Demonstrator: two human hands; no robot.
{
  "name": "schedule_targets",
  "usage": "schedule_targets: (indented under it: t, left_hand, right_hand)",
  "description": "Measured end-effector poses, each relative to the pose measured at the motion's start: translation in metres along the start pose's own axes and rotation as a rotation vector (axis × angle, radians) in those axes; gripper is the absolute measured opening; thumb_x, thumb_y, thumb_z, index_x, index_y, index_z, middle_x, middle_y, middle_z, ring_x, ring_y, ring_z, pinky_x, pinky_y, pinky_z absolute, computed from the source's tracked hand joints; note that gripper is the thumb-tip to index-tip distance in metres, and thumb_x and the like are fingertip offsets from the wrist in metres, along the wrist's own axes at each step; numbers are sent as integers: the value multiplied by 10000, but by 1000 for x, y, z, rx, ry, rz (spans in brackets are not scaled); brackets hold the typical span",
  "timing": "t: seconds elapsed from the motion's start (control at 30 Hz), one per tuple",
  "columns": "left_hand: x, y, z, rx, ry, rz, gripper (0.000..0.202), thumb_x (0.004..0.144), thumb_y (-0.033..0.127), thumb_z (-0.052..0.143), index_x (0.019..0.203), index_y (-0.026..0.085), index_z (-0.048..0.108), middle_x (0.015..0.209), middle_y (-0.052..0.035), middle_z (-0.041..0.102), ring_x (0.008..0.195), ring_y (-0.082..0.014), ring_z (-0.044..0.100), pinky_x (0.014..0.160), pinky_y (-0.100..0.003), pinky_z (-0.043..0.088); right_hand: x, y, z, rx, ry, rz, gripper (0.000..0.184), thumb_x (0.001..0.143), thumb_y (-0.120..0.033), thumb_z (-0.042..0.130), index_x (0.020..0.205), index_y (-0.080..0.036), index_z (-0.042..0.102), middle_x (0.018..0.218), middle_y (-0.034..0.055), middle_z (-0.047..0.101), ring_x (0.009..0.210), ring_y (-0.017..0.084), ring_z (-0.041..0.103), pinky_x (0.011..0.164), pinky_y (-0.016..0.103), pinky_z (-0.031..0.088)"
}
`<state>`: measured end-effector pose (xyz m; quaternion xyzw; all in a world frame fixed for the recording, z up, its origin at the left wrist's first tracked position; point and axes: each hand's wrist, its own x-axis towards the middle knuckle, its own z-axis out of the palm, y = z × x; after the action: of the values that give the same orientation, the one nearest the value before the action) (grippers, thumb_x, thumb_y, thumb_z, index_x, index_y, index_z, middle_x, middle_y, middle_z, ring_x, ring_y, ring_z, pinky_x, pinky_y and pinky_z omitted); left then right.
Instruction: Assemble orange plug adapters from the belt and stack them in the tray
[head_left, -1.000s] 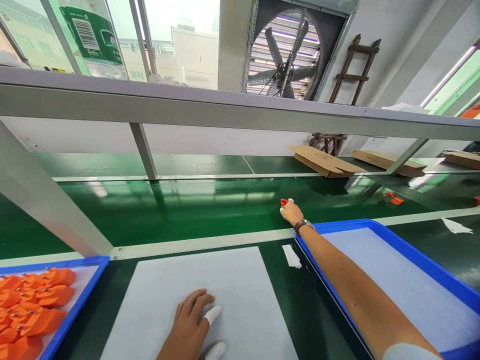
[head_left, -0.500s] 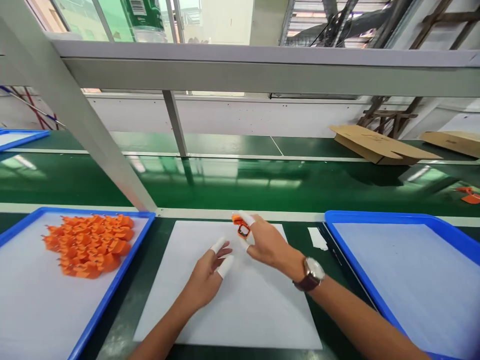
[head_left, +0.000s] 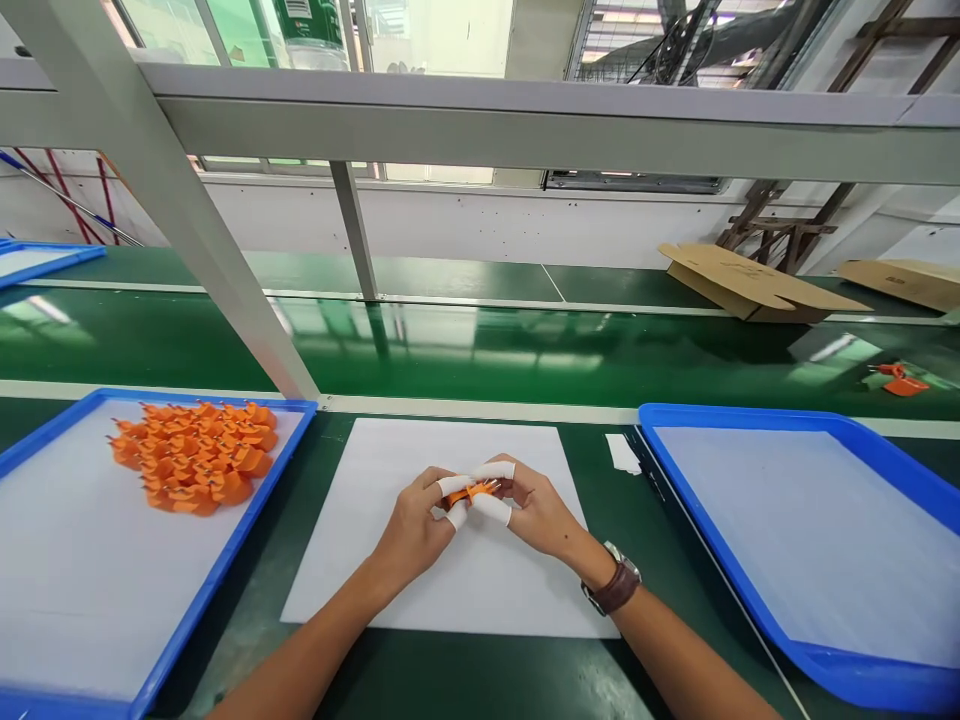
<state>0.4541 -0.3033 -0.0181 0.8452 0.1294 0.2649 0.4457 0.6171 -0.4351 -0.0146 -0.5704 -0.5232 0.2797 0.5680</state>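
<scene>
A dark green bench [head_left: 450,685] runs along the near side of a flat white rectangular sheet [head_left: 465,590], the centre of the scene. Over the sheet's right edge crosses a forearm wearing a wristwatch with a brown strap [head_left: 621,588]. Above the sheet's far half, the left hand [head_left: 416,520] and the right hand [head_left: 536,510], both with white covers on thumb and forefinger, meet fingertip to fingertip around a small orange part with a few thin metallic tips [head_left: 474,492]. Each grip is closed on the piece, thumb against finger.

Half a second earlier the right hand carried the part alone, at the sheet's far edge, while the left waited apart with its fingers empty. The piece now sits in a two-handed hold, which appears to put the fetching behind and the handling under way; its finer details are covered by the fingers.

Left of the sheet, a blue-rimmed tray [head_left: 223,562] bears a heap of similar orange parts [head_left: 199,455]. Right of it lie a torn white scrap [head_left: 623,454] and a second blue-rimmed tray [head_left: 735,417]. Beyond the sheet stretches a glossy green strip [head_left: 465,365], with another orange piece [head_left: 902,385] far to the right; past that rests folded brown cardboard [head_left: 750,280].
</scene>
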Motion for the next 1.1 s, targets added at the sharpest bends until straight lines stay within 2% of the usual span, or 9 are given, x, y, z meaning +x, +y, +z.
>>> schedule_targets:
  t: [0.1,0.27,0.4,0.57,0.67,0.73,0.9,1.0,1.1]
  left_hand:
    - [0,-4,1,9,38,-22,359,867,137,565,1162,278,713,1038,-49,659,863,-165,628,690,-297,555]
    - [3,-9,3,-182,-16,-245,327,886,211,593,1194,256,691,1150,-60,653,999,-190,675,828,-340,618]
    - [5,-5,3,-321,-82,-365,454,890,287,651,1334,221,583,1295,-87,653,1192,-234,647,1037,-427,557]
    - [4,-4,1,-383,-106,-407,469,890,305,660,1341,209,576,1357,-105,639,1283,-257,600,1114,-464,493]
    - [3,-8,2,-320,-81,-412,492,867,343,701,1332,227,591,1328,-88,656,1203,-244,649,1073,-440,527]
    - [2,-10,1,-212,-55,-403,501,841,379,736,1307,240,620,1233,-71,694,1047,-224,700,974,-411,582]
    - [2,-9,0,57,-44,-244,418,852,453,716,1233,287,683,922,-19,667,699,-150,589,640,-299,559]
    - [3,-9,1,82,-43,-202,413,857,473,704,1220,277,689,847,-9,629,653,-138,531,602,-281,529]
    - [2,-11,1,49,-64,-200,406,864,474,699,1213,267,681,888,-20,644,668,-136,528,620,-284,531]
  right_hand:
    - [-4,-3,4,-67,-14,-109,171,900,-240,690,1068,-263,667,1062,48,623,913,177,627,797,361,562]
    - [-5,3,4,-202,5,-188,270,922,-171,627,1166,-289,632,1154,69,597,1025,209,620,871,412,564]
    - [-6,6,1,-238,24,-207,307,933,-166,604,1209,-300,615,1194,77,584,1104,231,608,927,451,558]
    - [-7,12,3,-192,75,-187,272,942,-191,604,1194,-288,631,1207,83,604,1125,236,623,962,453,562]
    - [-8,19,5,-133,156,-41,343,923,-207,639,1256,-273,595,1182,81,648,1064,225,667,936,438,588]
    - [-8,21,4,-120,170,27,346,913,-214,655,1250,-262,591,1136,73,674,1001,214,685,895,416,602]
    - [-8,14,-2,-268,72,-144,304,948,-183,579,1231,-286,615,1060,63,660,910,208,640,805,397,574]
    - [-8,13,-4,-274,-9,-141,339,963,-173,555,1275,-299,594,1081,63,658,929,208,631,814,391,561]
    - [-8,17,-2,-240,-4,-98,336,957,-189,584,1277,-291,590,1058,52,657,906,195,624,811,375,557]
